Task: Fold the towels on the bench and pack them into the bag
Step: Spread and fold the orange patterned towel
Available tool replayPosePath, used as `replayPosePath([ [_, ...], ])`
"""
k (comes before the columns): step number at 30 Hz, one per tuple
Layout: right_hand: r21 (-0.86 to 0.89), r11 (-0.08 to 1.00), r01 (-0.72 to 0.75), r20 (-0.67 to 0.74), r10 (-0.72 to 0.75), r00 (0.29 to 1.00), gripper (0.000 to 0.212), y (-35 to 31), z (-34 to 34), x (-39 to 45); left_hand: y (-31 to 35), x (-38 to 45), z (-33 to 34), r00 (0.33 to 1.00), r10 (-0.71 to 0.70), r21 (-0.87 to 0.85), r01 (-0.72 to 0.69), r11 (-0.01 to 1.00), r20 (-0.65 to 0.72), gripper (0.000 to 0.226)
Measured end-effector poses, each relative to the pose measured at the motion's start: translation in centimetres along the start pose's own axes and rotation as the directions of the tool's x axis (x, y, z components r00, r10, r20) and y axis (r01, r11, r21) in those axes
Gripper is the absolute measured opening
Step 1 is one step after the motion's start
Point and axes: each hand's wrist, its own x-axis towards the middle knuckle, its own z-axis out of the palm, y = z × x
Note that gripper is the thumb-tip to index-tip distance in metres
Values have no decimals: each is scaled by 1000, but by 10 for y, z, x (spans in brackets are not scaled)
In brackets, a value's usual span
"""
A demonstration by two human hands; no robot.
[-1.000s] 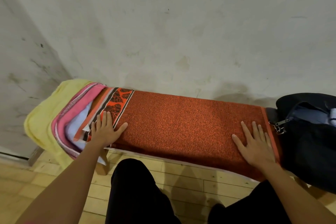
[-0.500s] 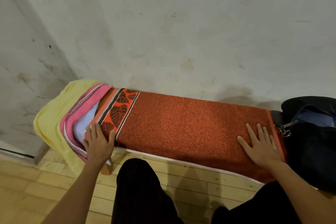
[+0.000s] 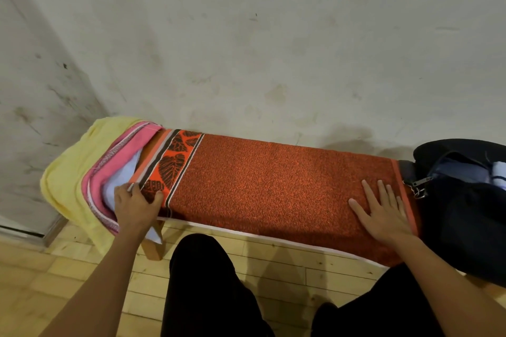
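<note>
head view: the grey wall [image 3: 273, 35] fills the top, the wooden floor [image 3: 68, 276] the bottom, and between them runs the bench [image 3: 246, 234], only its pale front edge showing. over nearly all of it lies the orange towel [image 3: 287, 186], laid out long and flat, its leaf-patterned border at my left end. at the right end, touching the towel's edge, sits the dark bag [image 3: 465, 213], unzipped, with something pale blue showing inside; i cannot tell what it is. at the left end a heap waits under the orange one: a yellow towel [image 3: 68, 172] hanging off the bench, a pink towel [image 3: 109, 164] on it, and a pale blue towel [image 3: 120, 175] on that. none of those looks folded.

my right hand [image 3: 383, 213] lies flat on the towel near the bag, fingers straight and spread, pressing it down. my left hand [image 3: 137, 205] has its fingers curled over the near corner of the patterned border, thumb on top, gripping it.

so i judge the job barely begun: this towel needs its next folds, the other three are left, and the packing mostly remains.
</note>
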Motion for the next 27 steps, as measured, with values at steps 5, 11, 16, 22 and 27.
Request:
replayPosePath([
  [5, 0, 1000, 3, -9, -3, 1000, 78, -2, -1, -1, 14, -2, -8, 998, -61, 145, 57, 988, 22, 57],
  [11, 6, 1000, 3, -1, -3, 1000, 78, -1, -2, -3, 20, 6, -10, 998, -21, 45, 19, 999, 51, 50],
  [16, 1, 1000, 5, -13, -5, 1000, 80, -1, 0, -3, 22, 7, -11, 998, 23, 123, -30, 992, 60, 30],
  [22, -47, 998, 31, -85, -35, 996, 87, -21, -5, 0, 17, 9, 0, 995, 39, 164, -54, 985, 94, 25],
  [27, -65, 965, 254, -106, -260, 960, 84, -93, -10, -2, 17, 8, 6, 980, 15, 125, -41, 991, 198, 51],
])
